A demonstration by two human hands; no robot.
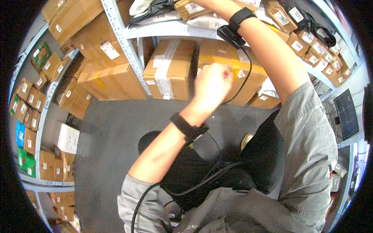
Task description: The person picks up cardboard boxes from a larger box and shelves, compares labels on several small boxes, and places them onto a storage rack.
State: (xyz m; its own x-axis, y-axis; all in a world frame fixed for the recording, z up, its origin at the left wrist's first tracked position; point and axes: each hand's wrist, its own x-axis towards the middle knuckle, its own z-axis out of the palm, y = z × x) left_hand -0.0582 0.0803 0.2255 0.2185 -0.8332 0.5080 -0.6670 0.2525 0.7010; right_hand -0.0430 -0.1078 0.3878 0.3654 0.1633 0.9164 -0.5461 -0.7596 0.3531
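My left hand (214,83) is curled in front of the taped cardboard boxes on the bottom shelf, with nothing visible in it; whether it touches a box I cannot tell. It wears a black wrist strap with a cable. My right arm reaches up over the shelf edge (186,31); a black strap with a small black device (231,36) is on its wrist, and the hand is almost wholly cut off at the top. Near it lie a small cardboard parcel (191,9) and white bagged parcels (204,22). Below stand a large box with white tape (177,70) and a box with yellow tape (244,84).
Left, a metal rack (43,116) carries many labelled cartons, and a white box (68,138) stands beside it. Large cartons (113,81) stand past the shelf upright (125,43). Small boxes (317,48) and a dark screen (346,113) are at right. Black cables hang across my body.
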